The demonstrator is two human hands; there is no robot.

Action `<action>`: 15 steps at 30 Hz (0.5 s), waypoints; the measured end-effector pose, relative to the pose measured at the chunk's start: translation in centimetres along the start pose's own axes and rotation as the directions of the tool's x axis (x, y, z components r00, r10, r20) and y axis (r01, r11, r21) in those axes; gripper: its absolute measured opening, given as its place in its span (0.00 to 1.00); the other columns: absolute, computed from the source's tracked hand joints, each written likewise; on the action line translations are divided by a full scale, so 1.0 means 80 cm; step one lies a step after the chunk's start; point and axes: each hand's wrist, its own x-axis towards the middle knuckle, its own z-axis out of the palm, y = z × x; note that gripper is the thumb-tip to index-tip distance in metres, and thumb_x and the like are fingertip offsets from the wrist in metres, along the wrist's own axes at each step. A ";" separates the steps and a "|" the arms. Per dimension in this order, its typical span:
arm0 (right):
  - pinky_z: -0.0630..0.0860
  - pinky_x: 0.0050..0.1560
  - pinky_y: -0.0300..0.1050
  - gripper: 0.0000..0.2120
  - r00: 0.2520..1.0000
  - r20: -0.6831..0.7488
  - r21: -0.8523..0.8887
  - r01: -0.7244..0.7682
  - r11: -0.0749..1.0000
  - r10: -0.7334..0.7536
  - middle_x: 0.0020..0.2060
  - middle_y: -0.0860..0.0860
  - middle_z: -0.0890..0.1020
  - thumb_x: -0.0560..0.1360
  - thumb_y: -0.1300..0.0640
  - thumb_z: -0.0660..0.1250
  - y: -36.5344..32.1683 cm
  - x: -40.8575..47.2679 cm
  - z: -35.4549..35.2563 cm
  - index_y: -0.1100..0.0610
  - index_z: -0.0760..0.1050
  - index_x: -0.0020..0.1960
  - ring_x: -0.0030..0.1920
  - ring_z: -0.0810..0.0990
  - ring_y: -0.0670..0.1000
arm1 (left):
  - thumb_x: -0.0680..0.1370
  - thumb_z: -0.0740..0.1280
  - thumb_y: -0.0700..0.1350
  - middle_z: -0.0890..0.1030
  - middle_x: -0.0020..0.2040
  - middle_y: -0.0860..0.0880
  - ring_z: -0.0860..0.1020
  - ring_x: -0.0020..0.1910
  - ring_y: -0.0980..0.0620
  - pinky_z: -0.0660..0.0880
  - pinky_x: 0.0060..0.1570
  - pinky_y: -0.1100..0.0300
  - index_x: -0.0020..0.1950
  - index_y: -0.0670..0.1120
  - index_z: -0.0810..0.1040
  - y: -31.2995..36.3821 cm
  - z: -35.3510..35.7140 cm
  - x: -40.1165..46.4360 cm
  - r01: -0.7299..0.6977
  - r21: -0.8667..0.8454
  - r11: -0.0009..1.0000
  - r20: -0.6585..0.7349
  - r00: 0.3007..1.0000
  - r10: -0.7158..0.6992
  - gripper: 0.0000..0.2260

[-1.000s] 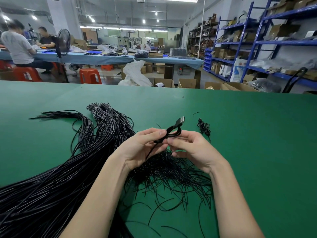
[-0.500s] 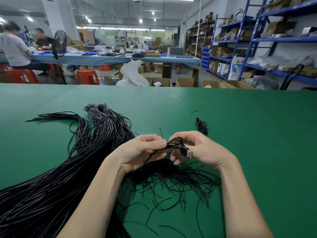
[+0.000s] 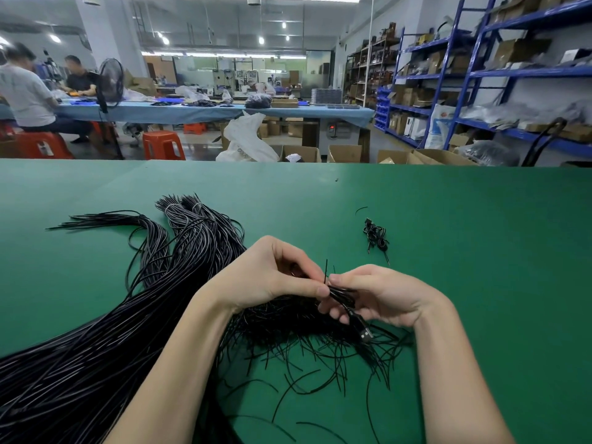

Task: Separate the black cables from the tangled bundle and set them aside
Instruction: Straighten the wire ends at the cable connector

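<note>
both hands meet over the green counter point(image 3: 448, 251), near its middle. the left hand point(image 3: 272, 277) pinches a folded black cable point(image 3: 341, 294) between thumb and forefinger, and the right hand point(image 3: 384, 296) curls its fingers round the same cable, whose plug point(image 3: 365, 334) hangs below. the tangled bundle point(image 3: 96, 347) spreads toward the left edge. a small coiled cable point(image 3: 375, 235) lies apart, farther back to the right.

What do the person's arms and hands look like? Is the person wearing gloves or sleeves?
No gloves and no sleeves show. The left hand and right hand are bare, and both forearms are bare all the way to the bottom edge of the picture. No ring, watch, bracelet or marking shows on either. The fingernails that can be seen are short and plain.
</note>
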 end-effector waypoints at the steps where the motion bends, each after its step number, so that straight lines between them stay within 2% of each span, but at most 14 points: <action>1: 0.82 0.38 0.36 0.12 1.000 -0.001 0.018 -0.013 1.000 0.013 0.48 0.60 0.87 0.73 0.50 0.72 0.001 0.000 -0.001 0.58 0.87 0.47 0.40 0.85 0.48 | 0.69 0.80 0.40 0.86 0.45 0.41 0.82 0.44 0.49 0.76 0.49 0.58 0.40 0.47 0.87 0.001 0.001 0.001 -0.010 0.003 1.000 0.004 1.000 0.010 0.04; 4: 0.78 0.33 0.32 0.08 1.000 0.017 0.039 0.020 0.999 -0.020 0.41 0.54 0.87 0.73 0.53 0.72 0.003 0.001 -0.005 0.56 0.87 0.45 0.36 0.83 0.44 | 0.70 0.80 0.40 0.86 0.45 0.40 0.83 0.46 0.43 0.78 0.54 0.45 0.40 0.47 0.87 0.003 0.003 0.001 -0.038 0.016 0.999 0.033 0.999 0.038 0.04; 6: 0.77 0.31 0.31 0.05 0.999 -0.004 0.055 0.048 0.997 -0.047 0.36 0.50 0.85 0.72 0.56 0.73 0.003 0.003 -0.005 0.57 0.87 0.43 0.32 0.82 0.42 | 0.69 0.80 0.42 0.86 0.45 0.40 0.83 0.47 0.37 0.76 0.57 0.37 0.40 0.48 0.87 0.005 0.003 0.001 -0.034 0.052 0.998 0.021 0.999 0.033 0.04; 8: 0.75 0.31 0.32 0.04 0.994 -0.073 -0.032 0.076 0.997 -0.079 0.33 0.48 0.83 0.70 0.56 0.75 0.003 0.006 -0.004 0.56 0.87 0.42 0.31 0.79 0.42 | 0.69 0.81 0.46 0.86 0.45 0.41 0.82 0.49 0.33 0.76 0.58 0.34 0.41 0.48 0.88 0.006 0.002 0.001 -0.013 0.133 0.991 0.011 1.000 0.011 0.05; 12: 0.75 0.39 0.36 0.02 0.942 -0.243 -0.425 0.113 0.898 -0.233 0.36 0.48 0.86 0.76 0.59 0.75 -0.004 0.016 0.000 0.57 0.87 0.45 0.36 0.78 0.45 | 0.69 0.81 0.46 0.87 0.40 0.51 0.85 0.46 0.45 0.80 0.53 0.45 0.40 0.52 0.88 0.007 0.003 0.006 0.056 0.390 0.919 -0.042 0.998 -0.043 0.04; 15: 0.78 0.50 0.41 0.02 0.859 -0.309 -0.636 0.132 0.760 -0.407 0.39 0.45 0.88 0.75 0.54 0.76 -0.011 0.023 0.008 0.51 0.87 0.44 0.41 0.83 0.43 | 0.67 0.82 0.47 0.86 0.36 0.54 0.84 0.38 0.53 0.80 0.44 0.58 0.37 0.53 0.88 0.005 0.004 0.009 0.118 0.480 0.869 -0.186 0.982 -0.031 0.04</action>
